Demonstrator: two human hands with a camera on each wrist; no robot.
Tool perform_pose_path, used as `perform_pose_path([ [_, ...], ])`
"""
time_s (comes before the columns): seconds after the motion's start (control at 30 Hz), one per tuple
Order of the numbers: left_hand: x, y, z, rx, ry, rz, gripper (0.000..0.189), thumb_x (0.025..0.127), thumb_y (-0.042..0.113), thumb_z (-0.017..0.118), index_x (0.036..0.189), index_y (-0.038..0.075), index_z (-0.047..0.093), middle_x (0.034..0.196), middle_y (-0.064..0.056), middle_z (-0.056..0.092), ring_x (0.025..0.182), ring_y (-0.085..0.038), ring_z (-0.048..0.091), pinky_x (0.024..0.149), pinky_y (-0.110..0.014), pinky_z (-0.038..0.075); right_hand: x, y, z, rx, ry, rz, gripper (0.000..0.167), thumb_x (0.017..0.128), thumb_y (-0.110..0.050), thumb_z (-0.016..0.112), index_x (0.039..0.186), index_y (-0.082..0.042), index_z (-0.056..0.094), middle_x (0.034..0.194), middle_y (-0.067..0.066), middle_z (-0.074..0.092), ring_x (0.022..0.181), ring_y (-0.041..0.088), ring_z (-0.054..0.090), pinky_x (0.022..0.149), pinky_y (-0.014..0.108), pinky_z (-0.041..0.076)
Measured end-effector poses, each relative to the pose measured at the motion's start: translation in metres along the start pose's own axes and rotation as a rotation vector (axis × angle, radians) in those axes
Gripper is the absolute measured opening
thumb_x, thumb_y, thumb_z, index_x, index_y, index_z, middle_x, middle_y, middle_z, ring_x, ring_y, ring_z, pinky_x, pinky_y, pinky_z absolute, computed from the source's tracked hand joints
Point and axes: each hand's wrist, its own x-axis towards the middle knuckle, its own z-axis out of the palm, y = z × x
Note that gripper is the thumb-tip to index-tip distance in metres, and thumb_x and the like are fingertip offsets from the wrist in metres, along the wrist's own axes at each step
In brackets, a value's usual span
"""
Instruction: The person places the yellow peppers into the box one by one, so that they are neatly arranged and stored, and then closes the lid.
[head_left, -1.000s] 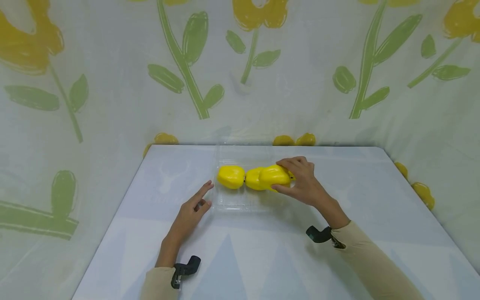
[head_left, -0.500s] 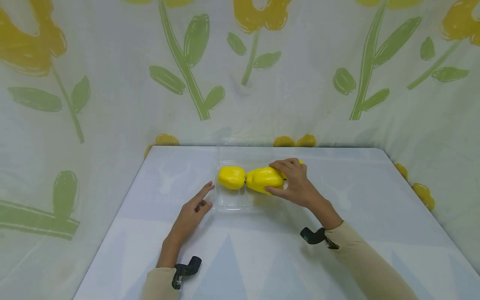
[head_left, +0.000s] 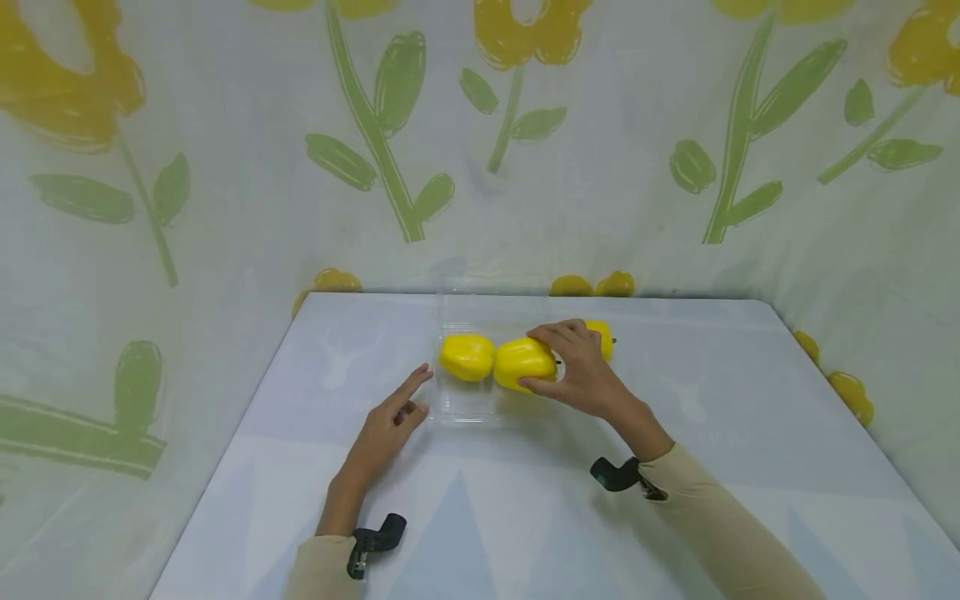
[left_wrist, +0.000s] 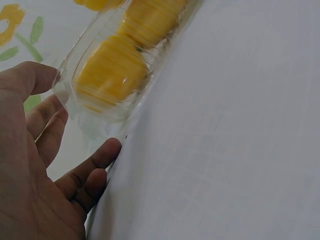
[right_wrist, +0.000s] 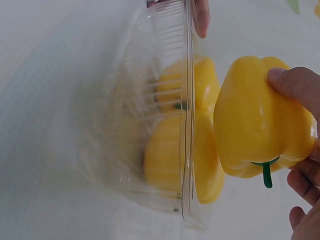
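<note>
My right hand (head_left: 581,371) grips a yellow bell pepper (right_wrist: 262,117) with a green stem. It holds this pepper over the clear plastic container (head_left: 465,412). Inside the container's left part lies another yellow pepper (head_left: 467,358). The right wrist view shows a second pepper (right_wrist: 207,165) in the container, hidden under the held one in the head view. Relaxed and holding nothing, my left hand (head_left: 386,433) has its fingertips right at the container's left rim; the left wrist view shows the container wall (left_wrist: 62,95) beside those fingers.
One more yellow pepper (head_left: 598,340) lies on the white table (head_left: 675,400) right of the container, partly behind my right hand. A clear lid (head_left: 491,308) stands at the container's far side. Behind the table hangs a flower-printed curtain (head_left: 585,208).
The right hand has moved left with its pepper, which now covers the middle pepper in the head view. The pepper behind the hand has come into sight. The left hand stays in place.
</note>
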Motion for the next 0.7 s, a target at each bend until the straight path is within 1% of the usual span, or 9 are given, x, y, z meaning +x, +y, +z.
perform_pose_path([
  [0.3, -0.002, 0.001, -0.002, -0.003, -0.002, -0.004, 0.052, 0.104, 0.03, 0.055, 0.154, 0.034, 0.04, 0.157, 0.025, 0.03, 0.094, -0.013, 0.058, 0.079, -0.034, 0.048, 0.007, -0.01, 0.01, 0.024, -0.011, 0.003, 0.066, 0.075, -0.037, 0.089, 0.129, -0.009, 0.064, 0.128, 0.004, 0.061, 0.115, 0.024, 0.043, 0.091, 0.052, 0.027],
  [0.5, -0.001, 0.001, -0.002, 0.002, 0.0, -0.005, 0.051, 0.104, 0.031, 0.055, 0.154, 0.034, 0.04, 0.157, 0.025, 0.03, 0.092, -0.013, 0.058, 0.079, -0.034, 0.048, 0.014, -0.015, 0.018, 0.026, -0.012, -0.004, 0.065, 0.076, -0.04, 0.088, 0.129, -0.012, 0.064, 0.128, 0.002, 0.062, 0.115, 0.023, 0.043, 0.092, 0.052, 0.028],
  [0.7, -0.001, 0.001, -0.001, 0.006, 0.001, 0.004, 0.052, 0.104, 0.031, 0.055, 0.154, 0.034, 0.04, 0.157, 0.026, 0.03, 0.091, -0.012, 0.058, 0.078, -0.032, 0.048, 0.018, -0.021, 0.027, 0.032, -0.027, 0.0, 0.066, 0.075, -0.042, 0.088, 0.129, -0.012, 0.065, 0.128, 0.001, 0.062, 0.114, 0.022, 0.044, 0.089, 0.05, 0.028],
])
